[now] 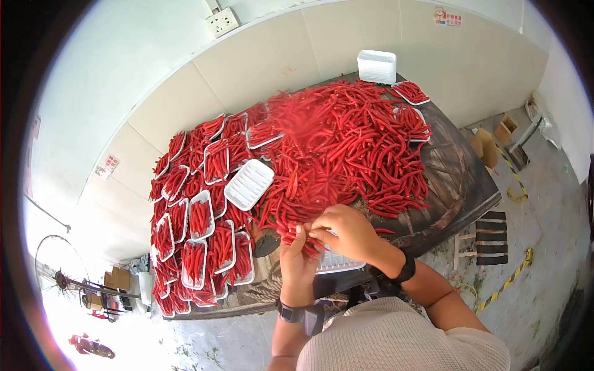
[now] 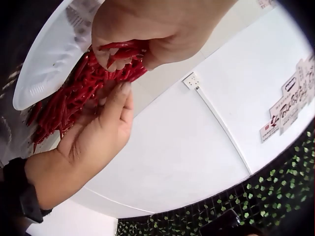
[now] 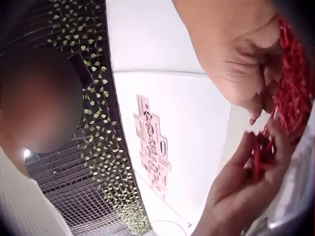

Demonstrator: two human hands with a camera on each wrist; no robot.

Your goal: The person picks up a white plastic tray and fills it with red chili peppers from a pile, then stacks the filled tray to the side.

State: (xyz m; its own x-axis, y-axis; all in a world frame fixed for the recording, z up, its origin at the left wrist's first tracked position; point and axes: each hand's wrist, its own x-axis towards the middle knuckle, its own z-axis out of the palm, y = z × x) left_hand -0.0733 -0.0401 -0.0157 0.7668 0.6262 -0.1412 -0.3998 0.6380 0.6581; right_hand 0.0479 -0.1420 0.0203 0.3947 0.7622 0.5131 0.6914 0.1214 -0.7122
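My left hand [image 1: 298, 264] grips a small bunch of red chilies [image 3: 263, 160], its fingers curled round them. Close beside it, my right hand [image 1: 351, 234] has its thumb and fingers drawn together at the bunch. A red chili tip [image 3: 253, 120] shows at the right fingertips in the right wrist view. Under the hands, at the table's near edge, lies a white ribbed tray [image 1: 340, 263], partly covered by the right hand. A large heap of loose red chilies [image 1: 352, 142] spreads just beyond both hands.
Several white trays filled with chilies [image 1: 201, 216] crowd the table's left side. One bare white tray [image 1: 249, 185] rests on top among them. A stack of white trays [image 1: 377, 67] stands at the back by the wall. A slatted stool [image 1: 491, 238] is on the floor at right.
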